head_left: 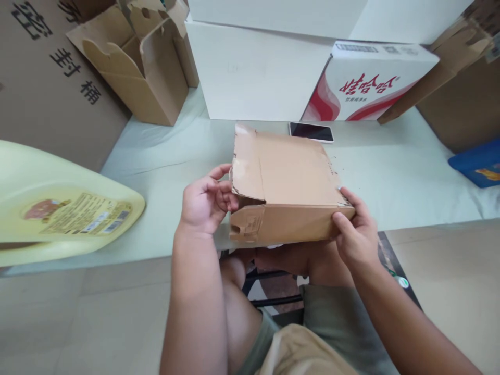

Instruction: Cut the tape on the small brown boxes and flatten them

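Note:
A brown cardboard box (295, 169) lies on its side at the table's front edge, its left end partly open with a raised flap (246, 166). At that end my left hand (209, 200) has its fingers curled against the flap's edge, some fingertips hidden behind it. My right hand (355, 229) grips the box's right front corner, thumb on the front side and fingers over the top. Torn, ragged edges show along the box's right end and on the flap. Just behind the box lies a smartphone (311, 132), screen up.
White boxes (258, 73) stand at the back, one with red print (367, 86). An open cardboard carton (164, 78) is at back left. A pale yellow bottle (78, 208) is close on the left. A blue package (478, 164) sits at the right on the green cloth (402, 177).

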A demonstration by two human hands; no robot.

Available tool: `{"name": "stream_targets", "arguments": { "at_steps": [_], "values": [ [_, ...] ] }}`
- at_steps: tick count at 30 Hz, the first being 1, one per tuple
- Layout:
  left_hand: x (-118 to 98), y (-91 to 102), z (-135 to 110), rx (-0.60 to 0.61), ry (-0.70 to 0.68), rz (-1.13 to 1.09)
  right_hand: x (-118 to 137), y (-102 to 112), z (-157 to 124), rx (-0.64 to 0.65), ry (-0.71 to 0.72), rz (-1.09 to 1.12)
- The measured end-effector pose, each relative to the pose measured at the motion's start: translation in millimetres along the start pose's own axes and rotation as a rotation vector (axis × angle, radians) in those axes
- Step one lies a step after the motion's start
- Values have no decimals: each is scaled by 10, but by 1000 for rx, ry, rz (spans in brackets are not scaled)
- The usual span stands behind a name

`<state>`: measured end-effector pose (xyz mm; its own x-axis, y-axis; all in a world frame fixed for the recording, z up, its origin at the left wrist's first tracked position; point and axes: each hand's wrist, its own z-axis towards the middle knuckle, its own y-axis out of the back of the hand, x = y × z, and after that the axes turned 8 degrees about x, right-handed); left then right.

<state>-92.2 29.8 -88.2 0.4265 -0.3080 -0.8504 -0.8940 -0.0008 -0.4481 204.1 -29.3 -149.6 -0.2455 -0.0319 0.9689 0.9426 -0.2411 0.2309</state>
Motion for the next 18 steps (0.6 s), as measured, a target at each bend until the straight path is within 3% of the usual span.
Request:
{"name": "stream_targets", "arguments": {
  "at_steps": [5,8,12,18],
  "values": [
    [177,-17,106,-94,-274,389,-30,82,-41,-138,-13,164],
    [356,-19,214,-143,-203,497,-57,180,-94,-110,-5,166],
    [518,-16,329,-119,-103,402,-137,326,-149,-87,22,194],
    [367,-199,325,-175,-178,403,-262,544,-141,-162,2,118]
  ]
}}
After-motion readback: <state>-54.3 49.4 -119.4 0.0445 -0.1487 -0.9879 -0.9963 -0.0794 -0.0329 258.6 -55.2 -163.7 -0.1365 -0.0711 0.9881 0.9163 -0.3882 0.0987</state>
